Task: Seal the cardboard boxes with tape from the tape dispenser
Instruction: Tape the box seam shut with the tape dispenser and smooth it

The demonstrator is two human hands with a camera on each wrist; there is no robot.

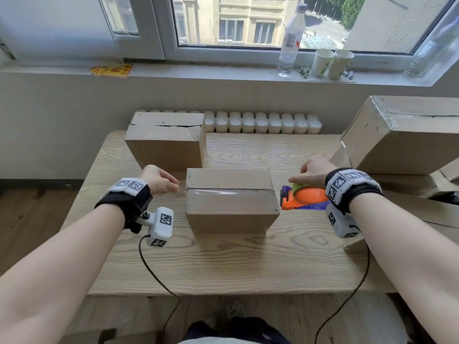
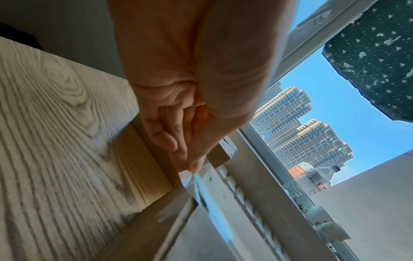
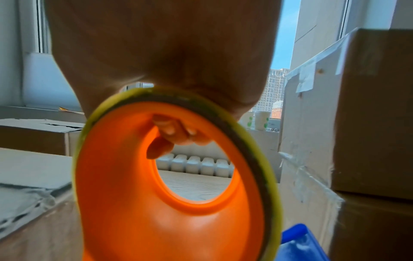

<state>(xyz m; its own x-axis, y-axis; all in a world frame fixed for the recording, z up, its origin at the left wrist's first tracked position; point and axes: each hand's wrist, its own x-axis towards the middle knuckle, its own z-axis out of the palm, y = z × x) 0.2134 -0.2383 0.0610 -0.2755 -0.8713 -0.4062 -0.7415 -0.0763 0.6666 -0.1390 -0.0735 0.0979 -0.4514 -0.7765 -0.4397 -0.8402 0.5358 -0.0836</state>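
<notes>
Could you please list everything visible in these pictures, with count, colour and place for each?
cardboard boxes: at least three, brown; one mid-table with clear tape along its seam, one behind left, one large at right.
tape dispenser: one, orange and blue, right of the middle box.
table: one, light wood.
water bottle: one, clear, windowsill.
paper cups: two, white, windowsill.
radiator: one, white, behind table.
left hand: pinches the tape end.
right hand: grips the dispenser.

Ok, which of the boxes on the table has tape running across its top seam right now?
The small box nearest the person, between the left hand and right hand. The back-left box has a bare, gaping seam.
</notes>
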